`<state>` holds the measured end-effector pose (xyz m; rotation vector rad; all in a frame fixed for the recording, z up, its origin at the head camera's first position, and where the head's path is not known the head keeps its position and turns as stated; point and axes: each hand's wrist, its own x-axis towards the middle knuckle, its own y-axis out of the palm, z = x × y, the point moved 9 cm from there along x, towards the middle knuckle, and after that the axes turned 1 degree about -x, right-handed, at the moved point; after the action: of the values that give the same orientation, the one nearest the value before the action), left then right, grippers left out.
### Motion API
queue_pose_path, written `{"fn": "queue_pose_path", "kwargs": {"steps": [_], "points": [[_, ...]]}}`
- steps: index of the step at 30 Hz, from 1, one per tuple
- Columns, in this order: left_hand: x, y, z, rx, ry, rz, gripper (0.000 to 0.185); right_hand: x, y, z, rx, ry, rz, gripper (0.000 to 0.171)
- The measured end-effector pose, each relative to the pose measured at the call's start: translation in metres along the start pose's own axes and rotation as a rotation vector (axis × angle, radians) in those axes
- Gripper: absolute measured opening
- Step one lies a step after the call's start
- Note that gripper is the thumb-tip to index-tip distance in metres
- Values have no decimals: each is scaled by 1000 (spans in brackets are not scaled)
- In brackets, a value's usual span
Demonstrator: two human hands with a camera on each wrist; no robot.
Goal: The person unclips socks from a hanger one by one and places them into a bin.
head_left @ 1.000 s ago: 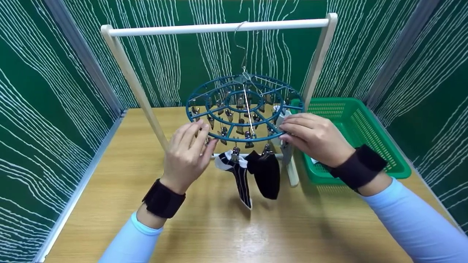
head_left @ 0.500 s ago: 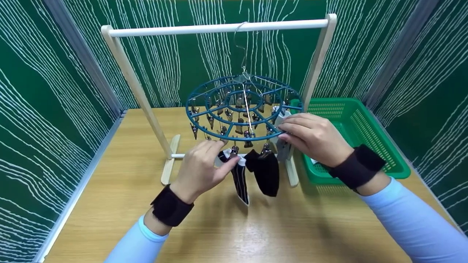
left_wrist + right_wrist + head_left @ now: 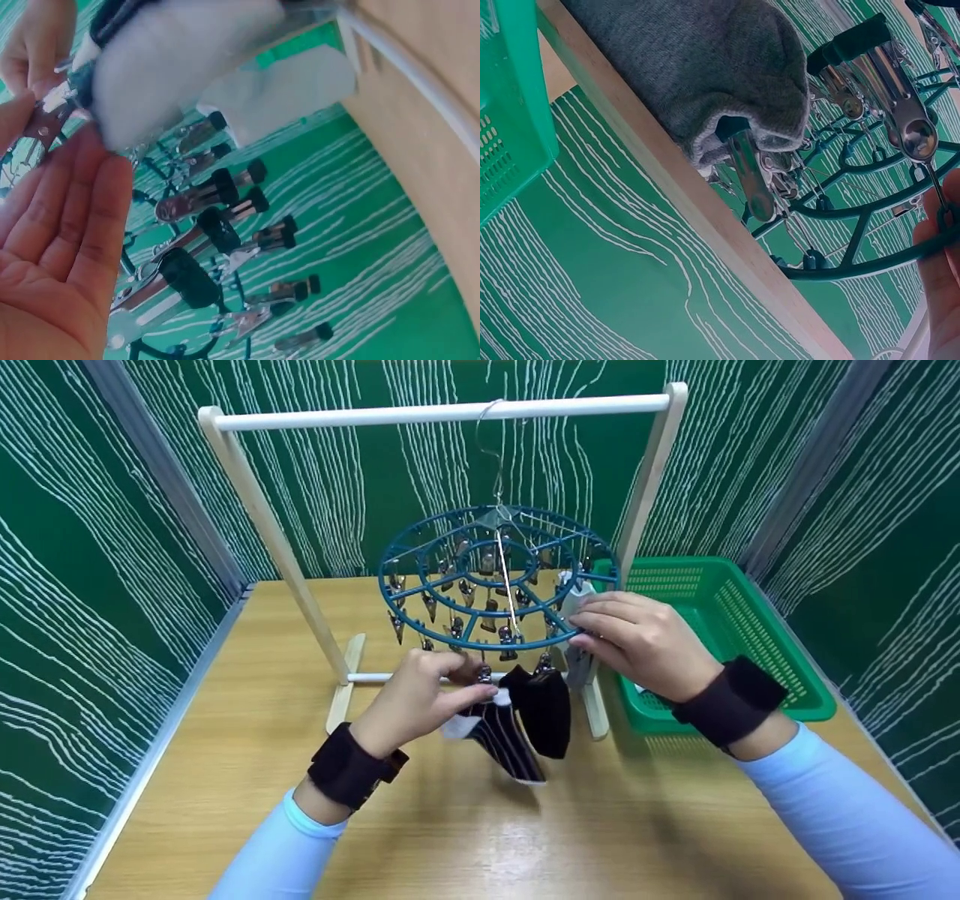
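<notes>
A round blue clip hanger (image 3: pixel 487 646) hangs by its hook, with several metal clips below its rings. My left hand (image 3: pixel 409 697) pinches a metal clip (image 3: pixel 49 124) between thumb and fingers, at the cuff of a black-and-white striped sock (image 3: pixel 511 742). The sock swings out to the right below. Beside it a black sock (image 3: pixel 546 712) hangs from another clip. My right hand (image 3: pixel 634 641) grips the hanger's rim at the front right. Close to that hand hangs a grey sock (image 3: pixel 712 67), its cuff held by a clip (image 3: pixel 751 176).
A wooden stand with a white top bar (image 3: pixel 360 418) bears the hanger. At the right, behind my right forearm, stands a green plastic basket (image 3: pixel 814 701). Below is the wooden table (image 3: pixel 247 780), with green white-lined walls (image 3: pixel 67 607) around it.
My left hand has left the hanger's left rim, moved right and down, and taken hold of the clip. The striped sock has swung to the right. My right hand has stayed at the rim.
</notes>
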<state>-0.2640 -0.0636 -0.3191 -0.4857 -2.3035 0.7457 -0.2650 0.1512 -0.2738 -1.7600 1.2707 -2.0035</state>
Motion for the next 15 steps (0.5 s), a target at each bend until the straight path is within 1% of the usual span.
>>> {"fn": "queue_pose_path", "kwargs": {"steps": [2, 4, 7, 9, 12, 15], "points": [[1, 0, 2, -30, -31, -11, 17, 0, 1, 0, 2, -1, 1, 23], [1, 0, 5, -57, -74, -20, 18, 0, 1, 0, -3, -1, 6, 23], [1, 3, 8, -95, -127, -17, 19, -2, 1, 1, -13, 1, 9, 25], [2, 5, 9, -106, -148, -11, 19, -3, 0, 3, -15, 9, 3, 30], [2, 6, 10, -107, -164, -4, 18, -6, -5, 8, -13, 21, -40, 38], [3, 9, 12, -113, -172, 2, 16, -10, -10, 15, -17, 45, -99, 41]]}}
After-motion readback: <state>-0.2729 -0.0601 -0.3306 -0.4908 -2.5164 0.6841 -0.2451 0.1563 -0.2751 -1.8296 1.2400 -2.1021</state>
